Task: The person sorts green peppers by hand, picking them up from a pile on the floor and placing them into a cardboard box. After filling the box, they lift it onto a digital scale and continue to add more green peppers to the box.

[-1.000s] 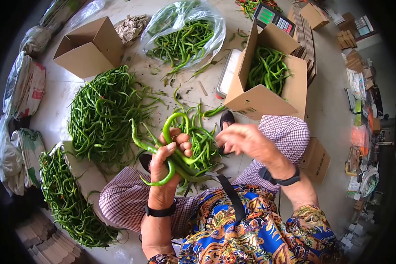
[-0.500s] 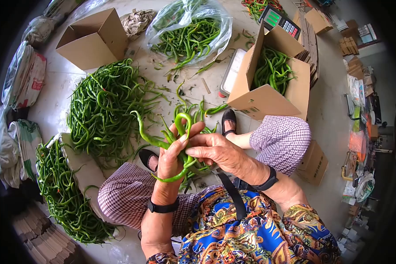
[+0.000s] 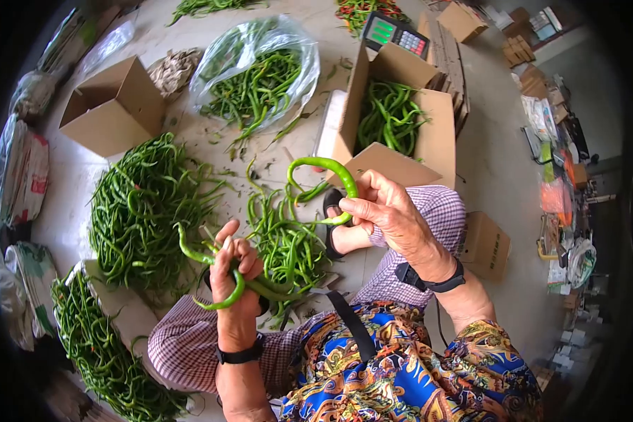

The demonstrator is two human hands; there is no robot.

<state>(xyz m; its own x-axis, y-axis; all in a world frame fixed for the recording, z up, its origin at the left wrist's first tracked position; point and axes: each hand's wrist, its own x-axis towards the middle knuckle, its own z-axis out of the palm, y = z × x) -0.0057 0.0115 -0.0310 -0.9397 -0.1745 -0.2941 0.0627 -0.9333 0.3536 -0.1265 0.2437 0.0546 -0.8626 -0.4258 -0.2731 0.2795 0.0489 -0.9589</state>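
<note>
Between the thumb and fingers of my right hand (image 3: 383, 211) is one long curled green chili pepper (image 3: 341, 172), raised in front of the open carton. My left hand (image 3: 235, 271) is wrapped round a few green chili peppers (image 3: 230, 294), whose curved ends stick out on both sides. Below and between the hands, a loose heap of green chili peppers (image 3: 288, 246) lies on the floor near my feet. An open cardboard box (image 3: 439, 133) with green chili peppers (image 3: 390, 116) inside stands just beyond my right hand.
A large chili pile (image 3: 144, 211) lies left, beside a full container of chilies (image 3: 95, 344). Beyond are a cardboard box (image 3: 116, 105) and a clear plastic bag (image 3: 306, 63) of chilies. A scale display (image 3: 393, 34) and flattened cartons (image 3: 446, 56) stand behind the open box.
My hands have moved apart. The right hand has taken one chili pepper away to the right, while the left has lowered leftward with the others. The whole view has shifted.
</note>
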